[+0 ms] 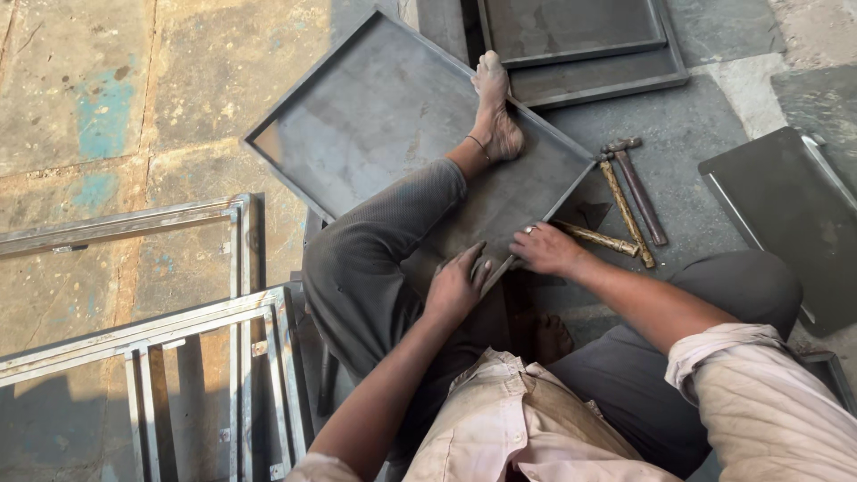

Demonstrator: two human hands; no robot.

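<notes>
Both my hands on the near edge of the big metal tray [384, 116], which lies flat on the floor under my left foot [494, 103]. Left hand [457, 286] wraps the rim, fingers curled; right hand [544, 250] presses the same edge, fingers closed. 2 hammers [629, 192] lie just beside it.

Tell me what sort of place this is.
Likely a sheet-metal workshop floor: a grey rectangular sheet-metal tray under both hands, wooden-handled hammers on the stone floor, and welded steel-bar frames alongside.
</notes>
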